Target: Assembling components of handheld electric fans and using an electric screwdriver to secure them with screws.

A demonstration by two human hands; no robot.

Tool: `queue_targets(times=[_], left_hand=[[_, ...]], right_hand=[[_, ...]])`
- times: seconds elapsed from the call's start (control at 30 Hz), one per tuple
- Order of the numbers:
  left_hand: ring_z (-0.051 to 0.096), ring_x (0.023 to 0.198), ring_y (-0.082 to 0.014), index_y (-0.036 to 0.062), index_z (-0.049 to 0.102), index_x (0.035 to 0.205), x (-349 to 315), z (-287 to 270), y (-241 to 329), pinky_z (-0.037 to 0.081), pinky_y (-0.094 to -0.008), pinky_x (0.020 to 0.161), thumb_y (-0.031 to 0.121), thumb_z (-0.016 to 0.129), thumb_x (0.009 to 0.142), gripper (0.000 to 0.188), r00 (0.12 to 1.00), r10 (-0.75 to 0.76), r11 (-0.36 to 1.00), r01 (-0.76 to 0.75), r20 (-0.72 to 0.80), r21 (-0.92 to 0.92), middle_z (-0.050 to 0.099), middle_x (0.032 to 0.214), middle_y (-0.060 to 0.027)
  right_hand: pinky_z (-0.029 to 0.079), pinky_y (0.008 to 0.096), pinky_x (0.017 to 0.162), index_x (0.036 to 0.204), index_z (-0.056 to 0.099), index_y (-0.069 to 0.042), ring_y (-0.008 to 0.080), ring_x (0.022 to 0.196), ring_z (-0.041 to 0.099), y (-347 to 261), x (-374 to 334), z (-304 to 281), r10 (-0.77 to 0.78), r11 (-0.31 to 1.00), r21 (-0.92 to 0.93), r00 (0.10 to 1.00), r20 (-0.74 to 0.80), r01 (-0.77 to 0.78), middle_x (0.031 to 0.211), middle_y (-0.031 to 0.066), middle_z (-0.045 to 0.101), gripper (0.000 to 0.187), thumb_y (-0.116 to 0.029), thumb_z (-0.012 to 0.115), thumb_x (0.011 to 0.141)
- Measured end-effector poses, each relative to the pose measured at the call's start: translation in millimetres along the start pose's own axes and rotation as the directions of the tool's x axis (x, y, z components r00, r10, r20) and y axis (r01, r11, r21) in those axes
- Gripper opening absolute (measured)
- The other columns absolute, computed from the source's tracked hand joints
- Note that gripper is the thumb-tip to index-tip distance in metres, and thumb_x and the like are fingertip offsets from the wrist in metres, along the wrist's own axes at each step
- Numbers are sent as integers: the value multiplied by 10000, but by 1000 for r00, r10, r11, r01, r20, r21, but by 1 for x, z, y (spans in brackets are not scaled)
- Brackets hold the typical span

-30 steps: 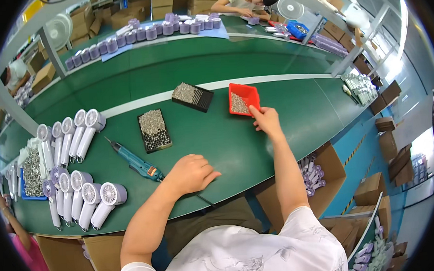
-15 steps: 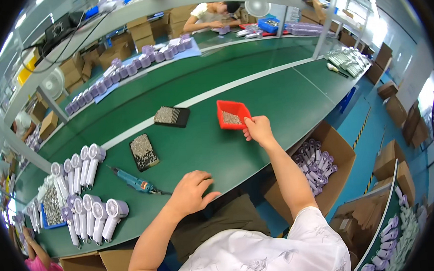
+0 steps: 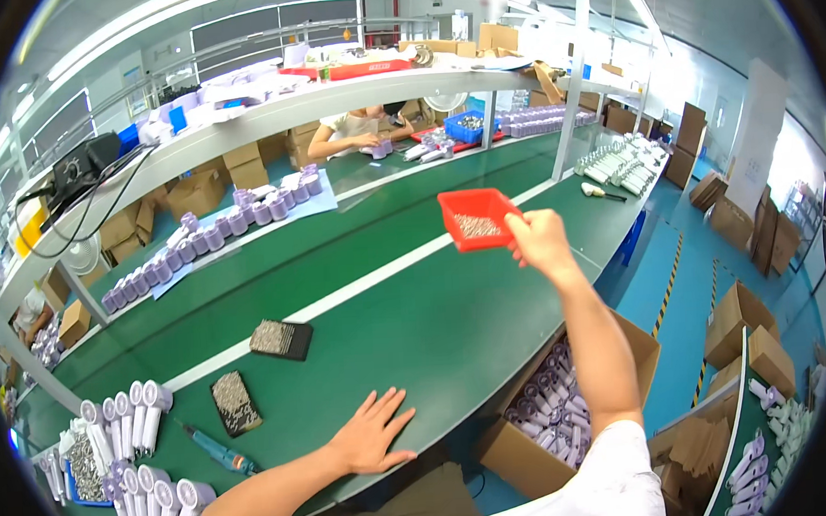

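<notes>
Your right hand (image 3: 541, 242) is raised at the centre right of the frame, arm stretched up and away from you, fingers closed on the near right corner of a red plastic tray (image 3: 474, 218). The tray hangs in the air above the green table (image 3: 417, 332), clear of its surface, and holds a heap of small silvery parts. Your left hand (image 3: 371, 435) lies flat at the lower centre, palm down on the table's near edge, fingers spread wide, gripping nothing.

The small parts in the tray are too fine to tell apart. Two dark flat trays (image 3: 281, 339) (image 3: 235, 404) filled with similar metal bits sit on the table at centre left. A blue-handled electric screwdriver (image 3: 219, 451) lies to the left of your left hand. White and lilac handheld fans (image 3: 127, 413) stand in rows at the lower left, partly cut off by the dark rim. A cardboard box (image 3: 552, 410) of lilac parts sits below your right arm, partly hidden by it.

A second ago the red tray rested on the table with your right hand at its corner; now it is lifted well above. Your left hand has stayed planted on the table.
</notes>
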State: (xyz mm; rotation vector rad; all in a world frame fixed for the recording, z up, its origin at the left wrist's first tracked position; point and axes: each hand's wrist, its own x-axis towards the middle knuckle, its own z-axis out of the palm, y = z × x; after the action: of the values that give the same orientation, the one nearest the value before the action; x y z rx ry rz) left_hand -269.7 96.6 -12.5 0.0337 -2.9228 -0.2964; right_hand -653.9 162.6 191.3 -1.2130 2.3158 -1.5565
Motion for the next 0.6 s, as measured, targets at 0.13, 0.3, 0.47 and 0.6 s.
queue_targets(times=[0.13, 0.3, 0.47, 0.6], left_hand=[[332, 1501, -443, 15, 487, 1486, 5, 1, -7, 235, -586, 1236, 614, 541, 986, 782, 1000, -21, 996, 22, 13, -83, 392, 1575, -284], [388, 1473, -429, 43, 528, 1457, 8, 0, -9, 286, -604, 1211, 583, 618, 958, 741, 1000, -27, 994, 26, -1, -104, 426, 1558, -262], [224, 1557, -411, -7, 470, 1495, 9, -4, -5, 87, -598, 1279, 542, 522, 964, 765, 984, -98, 982, 120, 150, -146, 327, 1622, -281], [239, 1557, -401, 16, 462, 1513, 7, -9, -2, 122, -598, 1272, 458, 449, 1013, 667, 978, -102, 988, 121, 180, -97, 348, 1616, -270]], right_hand=[[540, 342, 434, 800, 723, 67, 191, 504, 667, -34, 93, -47, -113, 992, -66, 993, -41, 110, 654, 142, 695, 421, -304, 616, 969], [474, 306, 407, 824, 705, 71, 168, 458, 604, -100, 204, -85, -264, 963, -88, 959, -101, 256, 625, 118, 660, 386, -285, 624, 946], [579, 345, 516, 966, 691, 129, 226, 536, 673, -140, 296, -58, -263, 961, -112, 961, -79, 254, 711, 186, 704, 369, -219, 566, 958], [554, 344, 483, 917, 690, 119, 220, 516, 667, -152, 337, -21, -207, 978, 4, 973, -105, 209, 681, 176, 698, 314, -170, 569, 946]])
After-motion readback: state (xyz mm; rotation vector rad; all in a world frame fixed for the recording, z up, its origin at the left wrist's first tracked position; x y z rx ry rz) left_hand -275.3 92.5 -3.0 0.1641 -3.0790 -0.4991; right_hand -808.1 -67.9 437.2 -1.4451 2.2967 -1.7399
